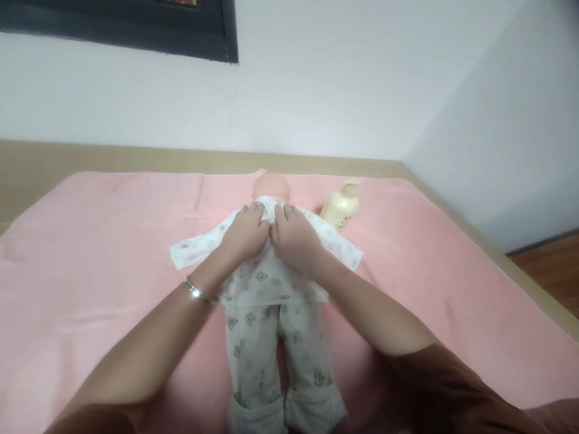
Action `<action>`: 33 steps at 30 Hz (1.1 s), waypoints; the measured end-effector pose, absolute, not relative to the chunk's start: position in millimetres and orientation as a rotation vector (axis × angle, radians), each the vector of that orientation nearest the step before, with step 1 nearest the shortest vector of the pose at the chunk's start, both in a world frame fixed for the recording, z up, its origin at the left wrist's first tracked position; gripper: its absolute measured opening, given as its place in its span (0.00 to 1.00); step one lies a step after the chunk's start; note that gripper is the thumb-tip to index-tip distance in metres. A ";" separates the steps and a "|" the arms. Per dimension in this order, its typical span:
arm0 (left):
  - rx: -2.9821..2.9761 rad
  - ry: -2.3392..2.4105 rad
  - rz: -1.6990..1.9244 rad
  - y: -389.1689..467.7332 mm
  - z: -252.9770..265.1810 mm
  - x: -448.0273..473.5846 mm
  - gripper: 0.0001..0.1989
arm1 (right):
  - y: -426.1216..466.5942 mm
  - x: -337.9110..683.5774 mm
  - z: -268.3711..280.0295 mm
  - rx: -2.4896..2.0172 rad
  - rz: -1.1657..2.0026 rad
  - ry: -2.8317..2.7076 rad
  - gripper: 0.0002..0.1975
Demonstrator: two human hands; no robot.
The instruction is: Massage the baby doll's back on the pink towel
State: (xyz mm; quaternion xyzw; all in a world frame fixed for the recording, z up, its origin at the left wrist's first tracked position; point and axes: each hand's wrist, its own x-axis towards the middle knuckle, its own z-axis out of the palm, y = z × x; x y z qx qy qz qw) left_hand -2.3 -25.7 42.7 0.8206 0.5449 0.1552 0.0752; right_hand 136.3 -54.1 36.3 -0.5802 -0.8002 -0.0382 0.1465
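Note:
A bald doll (270, 185) lies stretched out with its head away from me. It wears a white printed shirt (267, 278) with long sleeves spread to both sides, and matching trousers (256, 345) with turned-up cuffs. At the neckline, my left hand (246, 232) grips the shirt cloth just left of the middle, its fingers curled. Close beside it, my right hand (296, 234) is closed on the shirt on the other side. Small folds show in the cloth between both hands. The fingertips are partly hidden, and no face shows on the doll.
A pink blanket (129, 248) covers the padded surface under the doll. To the right of the doll's shoulder, a cream pump bottle (340, 206) leans or lies tilted by the sleeve. A tan edge (173, 156) runs along the white wall, below a dark window frame (121, 30).

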 end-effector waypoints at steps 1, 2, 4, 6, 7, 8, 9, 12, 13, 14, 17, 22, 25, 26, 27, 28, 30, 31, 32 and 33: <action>2.439 1.664 0.475 -23.0 40.0 -2.9 0.23 | -56.9 134.7 36.0 -1.665 -0.115 -2.320 0.29; 2.446 1.683 0.488 -21.6 36.8 -3.0 0.22 | -59.6 133.4 35.9 -1.657 -0.116 -2.339 0.29; 2.525 1.697 0.525 -23.0 30.9 -2.0 0.22 | -64.4 132.3 36.8 -1.638 -0.114 -2.371 0.28; 2.650 1.681 0.528 -28.9 28.2 0.4 0.22 | -66.6 133.4 39.3 -1.619 -0.104 -2.408 0.28; 2.716 1.658 0.510 -33.0 28.3 1.9 0.22 | -66.1 134.9 41.2 -1.594 -0.091 -2.441 0.29; 2.775 1.632 0.481 -37.8 29.2 3.6 0.23 | -64.1 136.9 43.4 -1.565 -0.071 -2.478 0.29; 2.824 1.604 0.449 -42.8 30.3 5.5 0.23 | -60.6 139.5 45.6 -1.539 -0.038 -2.507 0.29; 2.852 1.585 0.451 -57.7 32.3 11.3 0.24 | -43.5 149.5 50.0 -1.634 0.118 -2.440 0.24; 2.823 1.609 0.484 -61.5 31.9 12.9 0.24 | -37.1 152.8 50.2 -1.726 0.174 -2.359 0.23; 2.793 1.632 0.520 -64.1 31.1 14.1 0.24 | -31.3 155.8 49.9 -1.814 0.220 -2.273 0.23; 2.778 1.580 0.568 -62.4 29.5 14.1 0.23 | -22.0 160.7 47.3 -1.927 0.276 -2.148 0.26; 2.521 1.647 0.510 -37.3 34.9 5.8 0.23 | -37.9 149.3 43.0 -1.870 0.077 -2.265 0.27; 2.341 1.748 0.525 -26.7 36.0 2.2 0.24 | -52.7 137.7 40.4 -1.770 -0.052 -2.326 0.28; 2.327 1.754 0.535 -25.8 35.1 1.8 0.24 | -55.8 135.3 40.0 -1.746 -0.069 -2.329 0.28; 2.332 1.755 0.544 -26.3 33.7 1.9 0.25 | -57.2 134.2 40.1 -1.725 -0.070 -2.330 0.28; 2.352 1.755 0.559 -28.0 31.8 2.4 0.25 | -57.0 134.5 40.7 -1.703 -0.052 -2.336 0.27; 2.428 1.748 0.619 -34.5 26.8 4.6 0.24 | -51.8 138.8 43.1 -1.654 0.028 -2.357 0.26; 2.470 1.742 0.660 -38.9 24.0 6.1 0.24 | -47.5 142.3 44.6 -1.645 0.082 -2.359 0.25; 2.510 1.732 0.702 -43.5 21.3 7.8 0.23 | -42.7 146.2 46.0 -1.659 0.141 -2.348 0.25; 2.543 1.722 0.736 -48.2 19.1 9.6 0.23 | -37.9 150.2 47.2 -1.697 0.198 -2.320 0.26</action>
